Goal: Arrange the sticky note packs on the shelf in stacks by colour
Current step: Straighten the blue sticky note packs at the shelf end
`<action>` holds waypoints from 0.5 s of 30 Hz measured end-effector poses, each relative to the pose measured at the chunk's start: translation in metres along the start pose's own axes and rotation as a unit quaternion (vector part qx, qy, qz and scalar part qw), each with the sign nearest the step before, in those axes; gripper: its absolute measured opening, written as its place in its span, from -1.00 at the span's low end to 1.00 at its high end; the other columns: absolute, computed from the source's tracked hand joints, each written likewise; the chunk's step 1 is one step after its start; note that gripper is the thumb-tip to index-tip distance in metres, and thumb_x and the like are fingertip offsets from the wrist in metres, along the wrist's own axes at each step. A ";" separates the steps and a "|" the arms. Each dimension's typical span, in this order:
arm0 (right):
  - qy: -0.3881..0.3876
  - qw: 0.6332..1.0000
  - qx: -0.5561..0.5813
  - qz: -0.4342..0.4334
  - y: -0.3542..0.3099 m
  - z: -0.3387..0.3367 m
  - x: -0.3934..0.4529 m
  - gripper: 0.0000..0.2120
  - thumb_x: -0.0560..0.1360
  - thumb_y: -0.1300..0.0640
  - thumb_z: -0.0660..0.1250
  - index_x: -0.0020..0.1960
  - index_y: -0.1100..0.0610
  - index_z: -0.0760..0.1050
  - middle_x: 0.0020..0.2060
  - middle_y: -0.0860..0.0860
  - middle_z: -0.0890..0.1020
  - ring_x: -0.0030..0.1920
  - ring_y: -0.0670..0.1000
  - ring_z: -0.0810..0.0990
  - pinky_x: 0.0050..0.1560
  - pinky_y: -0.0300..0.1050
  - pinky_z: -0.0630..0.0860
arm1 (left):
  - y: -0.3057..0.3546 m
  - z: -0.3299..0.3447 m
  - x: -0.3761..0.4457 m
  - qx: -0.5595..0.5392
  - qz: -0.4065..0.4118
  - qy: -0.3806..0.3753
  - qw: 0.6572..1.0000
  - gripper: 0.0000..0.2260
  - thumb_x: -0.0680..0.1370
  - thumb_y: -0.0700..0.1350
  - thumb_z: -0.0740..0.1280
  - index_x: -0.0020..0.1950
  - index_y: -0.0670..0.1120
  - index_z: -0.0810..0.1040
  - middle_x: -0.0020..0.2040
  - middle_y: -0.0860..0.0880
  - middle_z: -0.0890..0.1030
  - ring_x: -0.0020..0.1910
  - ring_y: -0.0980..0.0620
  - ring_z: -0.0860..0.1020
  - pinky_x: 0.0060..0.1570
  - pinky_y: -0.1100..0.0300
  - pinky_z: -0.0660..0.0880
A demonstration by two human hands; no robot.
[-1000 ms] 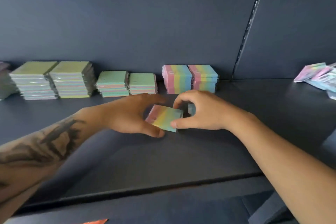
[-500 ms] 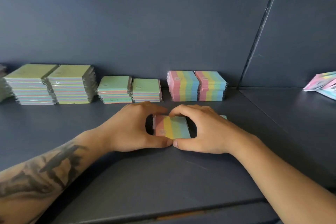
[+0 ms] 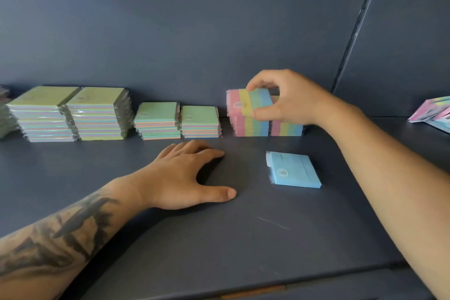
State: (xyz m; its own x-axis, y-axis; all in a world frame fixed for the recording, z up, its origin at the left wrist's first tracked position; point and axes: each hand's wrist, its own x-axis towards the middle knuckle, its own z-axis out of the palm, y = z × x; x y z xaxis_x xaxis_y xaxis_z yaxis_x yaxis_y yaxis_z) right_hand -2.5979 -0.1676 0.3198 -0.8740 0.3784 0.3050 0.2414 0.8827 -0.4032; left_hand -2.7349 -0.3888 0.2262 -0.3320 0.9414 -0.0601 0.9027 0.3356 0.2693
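Note:
My right hand (image 3: 289,98) grips a striped pack (image 3: 246,101) of pink, yellow, green and blue, right on top of the left striped stack (image 3: 249,125) at the back of the shelf. A second striped stack (image 3: 287,129) stands just right of it, partly hidden by my hand. My left hand (image 3: 185,175) rests flat on the dark shelf (image 3: 219,238), fingers spread, holding nothing. A single light blue pack (image 3: 292,170) lies alone on the shelf in front of the striped stacks.
Two tall yellow-green stacks (image 3: 68,114) and two lower mint-green stacks (image 3: 177,120) line the back wall to the left. Loose pink and blue packs (image 3: 433,114) lie on the neighbouring shelf at right, past an upright divider (image 3: 353,39). The shelf's front edge runs along the bottom.
My right hand lifted the striped pack from the shelf's middle up to the left striped stack. My left hand let go and now lies flat. The light blue pack is uncovered.

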 end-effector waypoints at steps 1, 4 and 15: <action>-0.002 1.000 -0.003 0.010 0.004 -0.001 0.008 -0.47 0.19 -0.22 0.46 0.15 -0.20 0.57 0.19 -0.20 0.60 0.20 -0.12 0.58 0.21 0.06 0.59 | 0.001 0.000 -0.001 0.005 -0.001 -0.002 1.000 -0.11 0.35 0.65 0.13 0.61 0.32 0.12 0.55 0.28 0.15 0.58 0.11 0.10 0.60 0.05 0.00; -0.009 0.999 -0.016 0.032 0.016 -0.002 0.025 -0.54 0.25 -0.17 0.49 0.15 -0.21 0.57 0.24 -0.16 0.59 0.25 -0.07 0.56 0.27 0.08 0.54 | 0.002 -0.001 -0.002 0.015 -0.001 -0.003 1.000 -0.14 0.39 0.61 0.14 0.62 0.30 0.10 0.56 0.27 0.13 0.58 0.11 0.08 0.60 0.06 -0.04; -0.014 0.999 -0.013 0.047 0.035 0.016 0.038 -0.75 0.31 -0.07 0.41 -0.01 -0.17 0.60 0.18 -0.15 0.62 0.18 0.06 0.65 0.14 0.11 0.64 | 0.007 -0.001 -0.002 0.006 0.003 0.004 1.000 -0.17 0.42 0.57 0.17 0.62 0.28 0.11 0.54 0.28 0.13 0.56 0.15 0.06 0.56 0.13 -0.05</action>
State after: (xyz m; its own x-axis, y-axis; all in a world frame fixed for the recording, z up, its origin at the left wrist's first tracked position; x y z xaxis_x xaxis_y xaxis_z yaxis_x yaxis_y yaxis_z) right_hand -2.6292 -0.1267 0.3031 -0.8581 0.4523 0.2430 0.3333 0.8507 -0.4065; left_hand -2.7283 -0.3885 0.2296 -0.3291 0.9429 -0.0509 0.9080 0.3308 0.2572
